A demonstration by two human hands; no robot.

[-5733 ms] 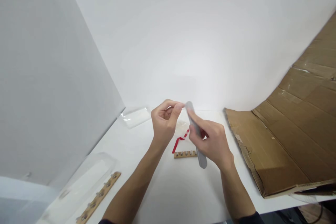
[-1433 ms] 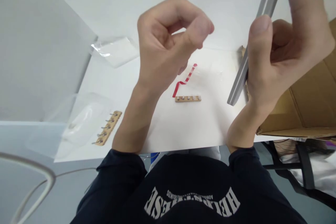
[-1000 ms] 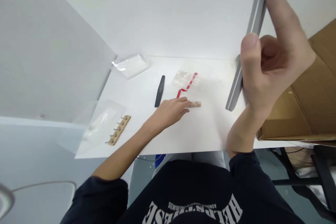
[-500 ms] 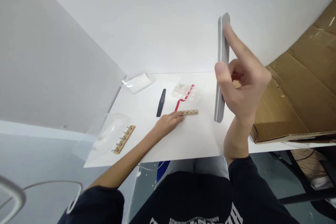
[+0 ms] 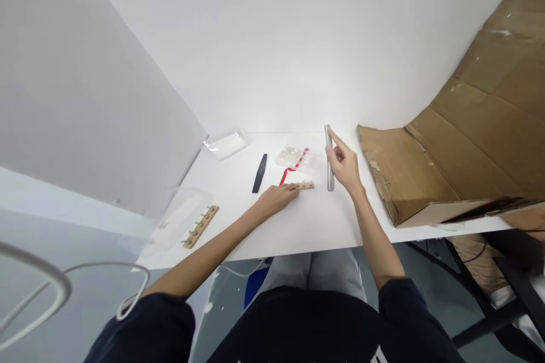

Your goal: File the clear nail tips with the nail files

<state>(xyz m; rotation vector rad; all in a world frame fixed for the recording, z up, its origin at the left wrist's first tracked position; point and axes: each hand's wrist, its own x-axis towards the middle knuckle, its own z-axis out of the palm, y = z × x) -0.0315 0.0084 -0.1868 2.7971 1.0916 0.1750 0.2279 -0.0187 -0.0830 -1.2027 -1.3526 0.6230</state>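
My right hand (image 5: 344, 165) grips a long grey nail file (image 5: 328, 159), held low over the white table (image 5: 315, 221) with its near end almost touching the surface. My left hand (image 5: 276, 198) rests on the table with its fingertips closed on the left end of a small wooden strip (image 5: 304, 185) set with several small nail tips. A red ribbon-like strip (image 5: 293, 163) lies just behind that wooden piece, partly over a clear plastic tray (image 5: 293, 156).
A black nail file (image 5: 259, 173) lies left of the tray. A second wooden strip (image 5: 201, 227) and clear plastic packaging (image 5: 181, 218) sit at the table's near left; another clear packet (image 5: 225, 144) is at the back. Flattened cardboard (image 5: 430, 159) covers the right side.
My right hand has come down from near my face to the table with the grey file. My left hand went down earlier and stays on the wooden strip. The view pulled back.
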